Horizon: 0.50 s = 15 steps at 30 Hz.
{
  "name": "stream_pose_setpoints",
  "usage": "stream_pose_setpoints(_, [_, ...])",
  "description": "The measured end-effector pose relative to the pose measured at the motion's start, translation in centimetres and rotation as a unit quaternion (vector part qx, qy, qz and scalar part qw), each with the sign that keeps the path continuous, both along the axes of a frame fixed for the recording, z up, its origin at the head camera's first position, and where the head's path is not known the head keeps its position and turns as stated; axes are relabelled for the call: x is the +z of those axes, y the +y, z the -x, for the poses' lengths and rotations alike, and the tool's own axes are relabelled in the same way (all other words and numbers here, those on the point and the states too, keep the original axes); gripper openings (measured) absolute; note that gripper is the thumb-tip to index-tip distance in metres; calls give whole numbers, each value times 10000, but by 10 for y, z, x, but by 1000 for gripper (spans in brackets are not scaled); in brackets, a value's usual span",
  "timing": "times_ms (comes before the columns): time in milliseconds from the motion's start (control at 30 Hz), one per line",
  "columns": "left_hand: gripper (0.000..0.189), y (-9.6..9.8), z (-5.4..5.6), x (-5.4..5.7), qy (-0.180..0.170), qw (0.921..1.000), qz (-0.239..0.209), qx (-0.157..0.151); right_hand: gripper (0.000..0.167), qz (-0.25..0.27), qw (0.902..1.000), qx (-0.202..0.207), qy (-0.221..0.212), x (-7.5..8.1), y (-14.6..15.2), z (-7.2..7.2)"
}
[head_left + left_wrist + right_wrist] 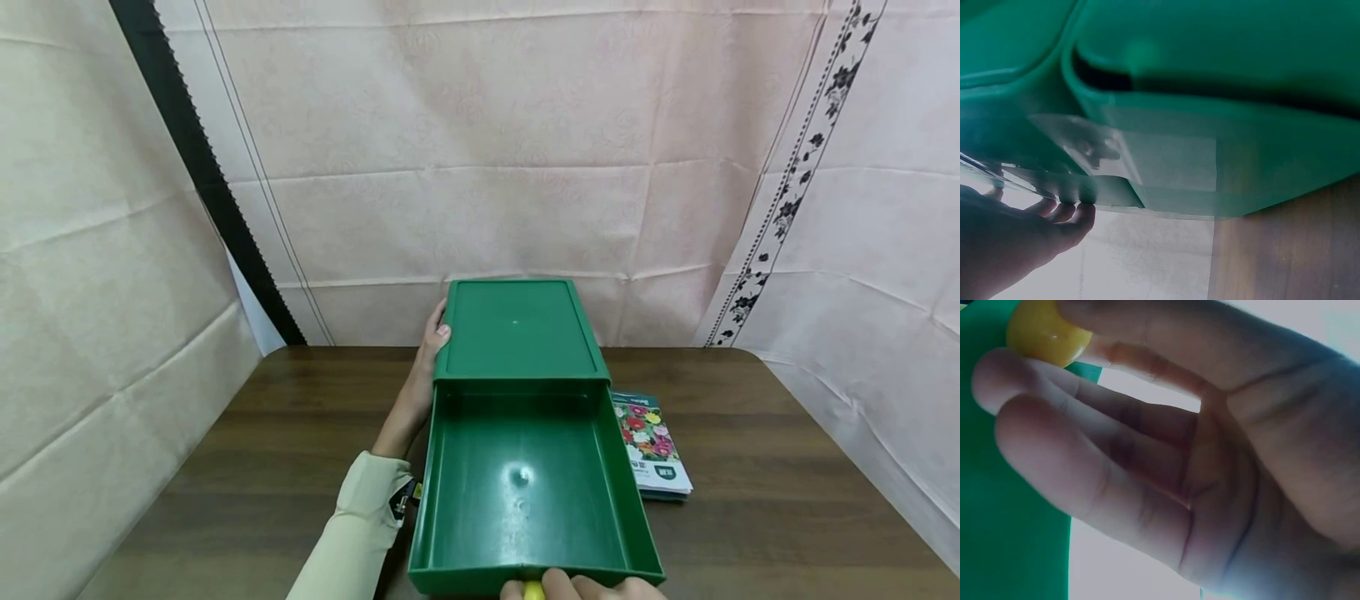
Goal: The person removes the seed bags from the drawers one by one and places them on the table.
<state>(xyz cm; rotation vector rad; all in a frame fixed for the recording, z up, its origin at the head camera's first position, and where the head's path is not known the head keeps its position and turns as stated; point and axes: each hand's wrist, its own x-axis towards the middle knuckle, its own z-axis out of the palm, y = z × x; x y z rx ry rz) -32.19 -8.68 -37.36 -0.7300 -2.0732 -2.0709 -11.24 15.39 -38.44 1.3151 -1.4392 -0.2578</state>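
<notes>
A green plastic drawer extends well out of its green case toward the front, and its inside is bare. My right hand is at the drawer's front edge, partly cut off in the head view. Between thumb and index finger it pinches a round yellow knob, the other fingers bent loosely beside it. My left hand rests along the left side of the case. In the left wrist view its fingertips touch the case's side.
A small stack of booklets with a flower picture lies right of the drawer, partly covered by it. The brown wooden table ends at a pale cloth hung behind it. More cloth hangs at both sides.
</notes>
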Motion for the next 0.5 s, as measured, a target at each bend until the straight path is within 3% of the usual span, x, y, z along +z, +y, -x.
stream_pose_setpoints(100, [75,0,0,0,8,10000,-12,0,27,-201,9988,-207,-385,32,-4,-8])
stream_pose_setpoints(200, [73,1,0,1,-5,10000,-43,-6,26,-306,9936,-453,-991,50,-5,-16])
stream_pose_setpoints(333, [73,2,1,0,-24,10000,-65,-28,30,114,9758,-777,-2042,54,-6,-23])
stream_pose_setpoints(400, [73,1,1,0,-39,10000,-79,-40,31,295,9627,-961,-2513,54,-7,-25])
stream_pose_setpoints(500, [74,0,1,0,-71,9999,-117,-6,28,156,9407,-1272,-3142,54,-4,-25])
